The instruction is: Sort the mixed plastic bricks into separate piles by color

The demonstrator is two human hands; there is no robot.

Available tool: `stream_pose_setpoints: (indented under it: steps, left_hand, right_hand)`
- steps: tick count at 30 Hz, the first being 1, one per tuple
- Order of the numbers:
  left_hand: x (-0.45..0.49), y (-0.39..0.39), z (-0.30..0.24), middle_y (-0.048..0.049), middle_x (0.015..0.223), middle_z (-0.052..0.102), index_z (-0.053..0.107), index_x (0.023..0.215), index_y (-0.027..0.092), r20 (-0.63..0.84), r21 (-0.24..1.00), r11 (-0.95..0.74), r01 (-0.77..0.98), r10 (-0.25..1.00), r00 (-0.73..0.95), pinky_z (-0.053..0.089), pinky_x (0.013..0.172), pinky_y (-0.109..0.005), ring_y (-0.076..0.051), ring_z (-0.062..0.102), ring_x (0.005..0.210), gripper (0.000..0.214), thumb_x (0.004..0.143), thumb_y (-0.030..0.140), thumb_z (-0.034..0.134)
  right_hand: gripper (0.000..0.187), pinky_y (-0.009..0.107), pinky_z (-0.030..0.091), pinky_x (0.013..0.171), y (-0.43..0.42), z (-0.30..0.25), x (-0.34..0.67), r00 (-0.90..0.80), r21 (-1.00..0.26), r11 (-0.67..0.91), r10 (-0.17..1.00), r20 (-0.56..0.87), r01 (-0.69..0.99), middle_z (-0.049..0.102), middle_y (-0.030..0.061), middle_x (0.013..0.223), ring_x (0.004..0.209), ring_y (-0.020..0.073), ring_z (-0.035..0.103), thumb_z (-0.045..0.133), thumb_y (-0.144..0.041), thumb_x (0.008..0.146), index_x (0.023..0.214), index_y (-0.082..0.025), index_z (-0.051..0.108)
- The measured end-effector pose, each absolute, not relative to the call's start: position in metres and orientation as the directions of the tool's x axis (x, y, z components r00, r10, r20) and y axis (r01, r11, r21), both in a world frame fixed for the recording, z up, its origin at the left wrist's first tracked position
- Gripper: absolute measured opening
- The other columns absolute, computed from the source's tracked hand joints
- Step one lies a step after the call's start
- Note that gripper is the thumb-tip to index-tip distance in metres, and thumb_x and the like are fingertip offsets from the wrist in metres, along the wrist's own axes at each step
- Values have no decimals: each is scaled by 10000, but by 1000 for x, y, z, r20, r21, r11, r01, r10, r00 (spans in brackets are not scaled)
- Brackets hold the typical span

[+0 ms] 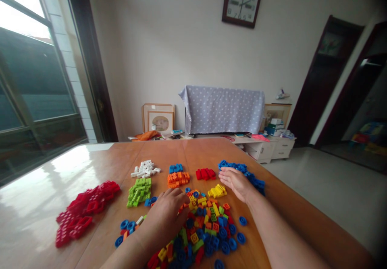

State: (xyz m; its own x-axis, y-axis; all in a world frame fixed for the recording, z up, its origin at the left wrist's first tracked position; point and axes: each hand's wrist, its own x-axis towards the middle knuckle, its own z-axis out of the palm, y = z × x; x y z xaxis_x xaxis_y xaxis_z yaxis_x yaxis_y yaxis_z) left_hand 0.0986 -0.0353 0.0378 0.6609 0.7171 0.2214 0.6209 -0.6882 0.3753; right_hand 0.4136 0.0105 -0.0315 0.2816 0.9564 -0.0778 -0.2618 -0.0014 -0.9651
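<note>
My left hand [171,206] reaches over a mixed pile of small toy bricks [199,222] in several colours. Its fingers bend downward, with the thumb apart from them and no held piece showing; the fingertips are partly hidden. Beside a heap of blue bricks [242,167] on the right is my right hand [236,181]. Its fingers are stretched out against the near left side of that heap, and I see nothing in the palm. Yellow bricks [217,191] and red bricks [206,174] lie sorted to its left. Round blue wheel-like pieces [241,237] are scattered around the mixed pile.
On the wooden table [99,236] are more groups: dark red bricks [87,204], lime green bricks [139,192], white bricks [145,168], orange bricks [178,179] and a small blue group [176,168]. A low white cabinet [266,150] stands beyond the table, below a cloth-draped object [225,110].
</note>
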Motion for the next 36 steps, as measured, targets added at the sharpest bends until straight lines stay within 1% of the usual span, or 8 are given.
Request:
stream_pose_setpoints:
  steps: [3, 10, 16, 20, 27, 36]
  left_hand:
    - [98, -35, 39, -74, 974, 637, 659, 946, 229, 215, 360, -688, 630, 718, 661, 439, 812, -341, -247, 579, 961, 200, 955, 330, 488]
    - [98, -36, 42, -80, 960, 629, 656, 926, 224, 198, 341, -692, 636, 714, 671, 449, 789, -329, -248, 581, 955, 220, 960, 347, 477]
    - [98, -37, 41, -79, 954, 622, 654, 926, 228, 190, 339, -699, 629, 706, 682, 454, 777, -312, -243, 585, 952, 224, 963, 345, 467]
    - [99, -37, 40, -72, 945, 616, 651, 922, 229, 196, 339, -700, 629, 706, 680, 454, 782, -311, -237, 587, 943, 209, 959, 330, 472]
    - [99, -36, 40, -70, 937, 615, 647, 911, 230, 178, 348, -699, 625, 704, 688, 456, 783, -307, -234, 594, 938, 198, 951, 320, 475]
    - [97, -37, 42, -73, 949, 623, 651, 916, 233, 177, 361, -704, 612, 695, 697, 456, 777, -299, -233, 600, 938, 212, 955, 328, 465]
  right_hand:
    - [233, 441, 470, 1085, 11, -35, 413, 278, -967, -17, 956, -89, -253, 710, 134, 1204, 1159, 257, 664, 708, -223, 766, 997, -190, 695]
    - [219, 434, 464, 1095, 12, -37, 416, 324, -968, 6, 943, -77, -250, 707, 134, 1198, 1193, 250, 641, 685, -232, 797, 1012, -194, 697]
    - [214, 442, 465, 1094, 18, -43, 426, 353, -968, 15, 932, -77, -250, 706, 134, 1188, 1190, 245, 641, 682, -259, 810, 1016, -200, 685]
    - [216, 426, 468, 1095, 20, -44, 431, 363, -967, 20, 929, -76, -255, 714, 121, 1164, 1175, 230, 649, 675, -245, 815, 1026, -200, 676]
    - [234, 441, 449, 1111, 20, -42, 431, 343, -968, 23, 937, -66, -248, 724, 101, 1165, 1175, 233, 651, 722, -243, 778, 1006, -208, 690]
    - [224, 422, 483, 1075, 11, -28, 431, 315, -972, 14, 947, -62, -234, 736, 129, 1137, 1138, 246, 674, 725, -250, 779, 993, -191, 695]
